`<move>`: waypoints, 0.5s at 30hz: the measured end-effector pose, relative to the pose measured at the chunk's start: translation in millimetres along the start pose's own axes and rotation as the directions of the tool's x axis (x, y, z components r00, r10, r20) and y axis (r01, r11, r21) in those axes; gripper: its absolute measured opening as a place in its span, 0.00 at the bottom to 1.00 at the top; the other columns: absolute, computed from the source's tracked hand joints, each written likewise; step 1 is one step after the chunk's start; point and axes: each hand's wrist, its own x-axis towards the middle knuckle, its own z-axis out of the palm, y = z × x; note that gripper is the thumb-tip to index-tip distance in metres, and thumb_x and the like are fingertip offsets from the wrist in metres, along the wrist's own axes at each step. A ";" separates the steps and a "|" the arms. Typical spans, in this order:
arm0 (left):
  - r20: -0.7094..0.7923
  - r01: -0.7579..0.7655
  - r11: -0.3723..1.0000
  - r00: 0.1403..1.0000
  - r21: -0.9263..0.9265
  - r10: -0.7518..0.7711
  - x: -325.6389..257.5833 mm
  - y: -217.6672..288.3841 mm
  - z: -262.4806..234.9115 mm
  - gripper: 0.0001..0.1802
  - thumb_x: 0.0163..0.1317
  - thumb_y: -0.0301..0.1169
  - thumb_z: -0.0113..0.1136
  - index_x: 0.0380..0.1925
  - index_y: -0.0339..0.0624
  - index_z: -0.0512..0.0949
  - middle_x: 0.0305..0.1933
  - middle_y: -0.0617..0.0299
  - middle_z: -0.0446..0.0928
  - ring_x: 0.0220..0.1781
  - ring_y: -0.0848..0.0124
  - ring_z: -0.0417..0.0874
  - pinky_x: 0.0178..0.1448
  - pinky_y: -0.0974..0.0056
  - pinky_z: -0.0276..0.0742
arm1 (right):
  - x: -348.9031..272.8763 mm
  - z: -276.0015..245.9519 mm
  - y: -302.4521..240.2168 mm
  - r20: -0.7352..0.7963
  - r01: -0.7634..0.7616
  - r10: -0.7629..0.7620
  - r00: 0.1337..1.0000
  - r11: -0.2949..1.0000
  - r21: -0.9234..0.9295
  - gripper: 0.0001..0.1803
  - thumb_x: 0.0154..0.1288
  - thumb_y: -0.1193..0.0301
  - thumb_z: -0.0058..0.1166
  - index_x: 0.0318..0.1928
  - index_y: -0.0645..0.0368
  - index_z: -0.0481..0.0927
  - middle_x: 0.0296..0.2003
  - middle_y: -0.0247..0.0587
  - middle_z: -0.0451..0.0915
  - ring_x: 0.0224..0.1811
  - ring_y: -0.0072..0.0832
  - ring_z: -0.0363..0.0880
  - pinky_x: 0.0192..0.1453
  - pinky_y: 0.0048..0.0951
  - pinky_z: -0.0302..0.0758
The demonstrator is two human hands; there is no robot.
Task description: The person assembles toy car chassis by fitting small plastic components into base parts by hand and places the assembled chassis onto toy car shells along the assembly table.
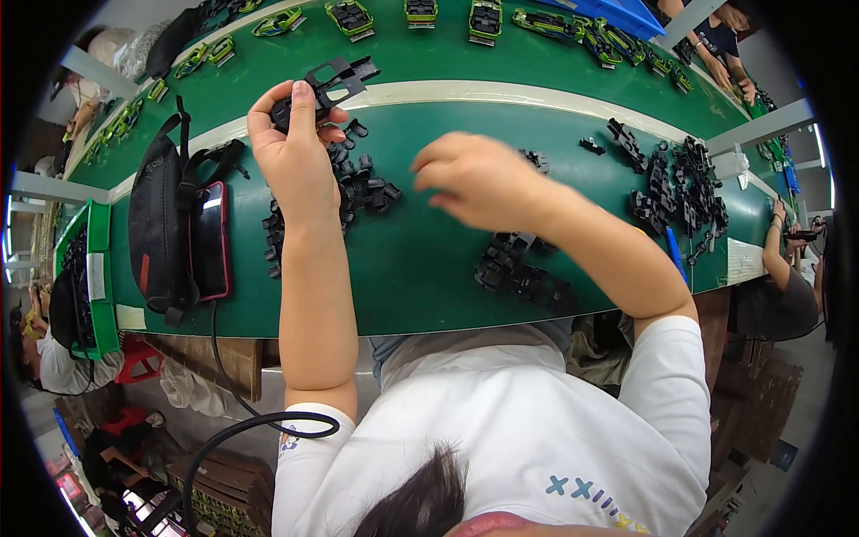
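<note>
My left hand [300, 148] is raised over the left half of the green bench, closed on a black plastic frame part [344, 79] with a rectangular opening. Thumb and fingers grip its near end, while the far end sticks out to the right. To the right, my right hand [483, 179] hovers above the bench with bent fingers smeared by motion; whether anything is in them cannot be made out. Small black plastic pieces [367, 190] lie in a loose heap between the hands, some hidden behind my left forearm. Another group of black parts [519, 268] sits below my right forearm.
A larger pile of black parts [671, 188] lies at the right, beside a blue tool [675, 251]. At left are a black bag [157, 224], a phone [211, 242] and a green crate [100, 277]. Green-and-black assemblies [486, 20] line the far belt. Other people work around.
</note>
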 end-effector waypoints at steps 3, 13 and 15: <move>-0.010 0.033 0.998 0.999 -0.048 -0.033 1.9 -0.6 -3.0 0.11 0.66 0.31 0.51 0.42 0.37 0.67 0.31 0.56 0.76 0.24 0.69 0.79 0.22 0.72 0.72 | 22.3 28.2 -7.3 0.080 0.011 -0.009 0.997 0.999 -0.030 0.10 0.50 0.73 0.61 0.35 0.57 0.78 0.38 0.37 0.76 0.44 0.36 0.74 0.49 0.34 0.73; -0.027 0.114 0.992 0.993 -0.054 -0.115 -3.8 -10.8 4.2 0.13 0.67 0.27 0.46 0.50 0.35 0.68 0.37 0.60 0.73 0.36 0.73 0.78 0.37 0.67 0.81 | 5.8 -3.4 1.9 0.347 -0.426 0.270 0.898 0.726 0.540 0.10 0.54 0.67 0.62 0.31 0.61 0.81 0.27 0.38 0.79 0.30 0.28 0.77 0.36 0.28 0.73; 0.008 0.109 0.991 0.994 0.081 -0.110 -8.2 -20.8 6.5 0.15 0.67 0.28 0.49 0.51 0.35 0.69 0.35 0.64 0.72 0.37 0.77 0.75 0.39 0.70 0.78 | -5.7 -8.6 7.1 0.281 -0.476 0.464 0.840 0.382 0.792 0.10 0.56 0.67 0.61 0.33 0.62 0.81 0.25 0.34 0.80 0.27 0.20 0.75 0.32 0.23 0.72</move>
